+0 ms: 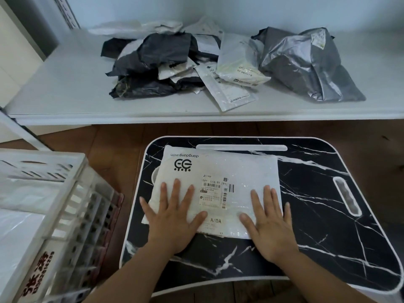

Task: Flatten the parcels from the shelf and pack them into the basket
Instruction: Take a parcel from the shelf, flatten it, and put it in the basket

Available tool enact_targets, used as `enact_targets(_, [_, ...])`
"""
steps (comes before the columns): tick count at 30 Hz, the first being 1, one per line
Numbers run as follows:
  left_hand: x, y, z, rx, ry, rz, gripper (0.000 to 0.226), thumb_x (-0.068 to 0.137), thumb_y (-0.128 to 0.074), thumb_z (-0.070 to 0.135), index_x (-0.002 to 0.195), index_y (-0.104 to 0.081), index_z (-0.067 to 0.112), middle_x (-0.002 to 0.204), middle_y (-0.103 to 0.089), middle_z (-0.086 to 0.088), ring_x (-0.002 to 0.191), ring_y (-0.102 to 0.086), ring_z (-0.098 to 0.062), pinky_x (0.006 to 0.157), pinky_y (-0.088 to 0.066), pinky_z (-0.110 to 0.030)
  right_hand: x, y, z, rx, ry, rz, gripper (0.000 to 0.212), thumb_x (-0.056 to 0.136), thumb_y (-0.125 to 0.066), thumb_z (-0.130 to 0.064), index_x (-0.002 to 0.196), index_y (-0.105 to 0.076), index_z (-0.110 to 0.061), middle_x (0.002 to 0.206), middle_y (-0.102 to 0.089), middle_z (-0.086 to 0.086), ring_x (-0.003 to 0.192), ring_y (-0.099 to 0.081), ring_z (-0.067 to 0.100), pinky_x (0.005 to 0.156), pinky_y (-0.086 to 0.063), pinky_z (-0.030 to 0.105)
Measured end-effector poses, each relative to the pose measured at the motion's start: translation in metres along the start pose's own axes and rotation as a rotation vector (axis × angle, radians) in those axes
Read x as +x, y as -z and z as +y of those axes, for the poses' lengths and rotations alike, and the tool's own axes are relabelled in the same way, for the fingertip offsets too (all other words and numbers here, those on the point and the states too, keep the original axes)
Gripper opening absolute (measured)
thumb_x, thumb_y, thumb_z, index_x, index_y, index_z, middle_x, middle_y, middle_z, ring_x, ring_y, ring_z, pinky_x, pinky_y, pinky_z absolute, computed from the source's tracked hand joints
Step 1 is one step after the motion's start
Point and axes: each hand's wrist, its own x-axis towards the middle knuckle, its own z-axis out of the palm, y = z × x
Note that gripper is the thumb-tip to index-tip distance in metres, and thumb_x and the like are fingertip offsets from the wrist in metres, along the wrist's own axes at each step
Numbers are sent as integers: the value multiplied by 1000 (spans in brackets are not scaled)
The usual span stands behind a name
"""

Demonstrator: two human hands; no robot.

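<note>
Left hand (172,217) is flat on the white parcel (218,189), fingers straight and spread, pressing down on its near-left part, with the pinky hanging a bit off the parcel's left edge. The parcel lies on a black marble-look lap tray (317,204) with a white rim, and its printed label faces up between the two hands.

Going from the left side of the view: there's a white slatted basket (72,193) on the floor, just beside the tray, with red characters on its near wall. Inside it you can see white plastic bags (24,217), lying pretty flat.

Then the tray in the middle, sitting on a brown wood floor (113,154). The parcel takes up the tray's left and middle part, and the right part of the tray is bare, with a long slot-shaped cutout near the right edge.

Right hand (269,219) does the same thing as the left one: palm down, fingers straight and apart, pressing the near-right corner of the parcel, pinky side partly on the tray.

Up behind all that is a white shelf (65,90) with a messy pile of more parcels (175,60), black, grey and white ones, and a big crumpled grey bag (306,64) at the right end.
</note>
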Motion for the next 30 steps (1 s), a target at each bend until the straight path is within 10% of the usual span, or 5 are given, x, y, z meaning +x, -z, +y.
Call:
enact_targets(15, [94, 25, 9, 60, -137, 126, 79, 76, 0, 84, 140, 27, 47, 150, 36, 9, 143, 23, -37, 112, 10, -63, 89, 26, -39, -186, 172, -36, 74, 77, -3, -86, 137, 28, -56, 146, 48, -6, 129, 50, 29, 100, 7, 79])
enact_targets(30, [77, 10, -18, -22, -18, 207, 77, 78, 11, 77, 141, 29, 37, 156, 24, 9, 144, 24, -24, 117, 9, -54, 59, 15, 4, -102, 31, 13, 93, 70, 13, -87, 136, 44, -28, 142, 51, 10, 131, 48, 26, 116, 16, 49])
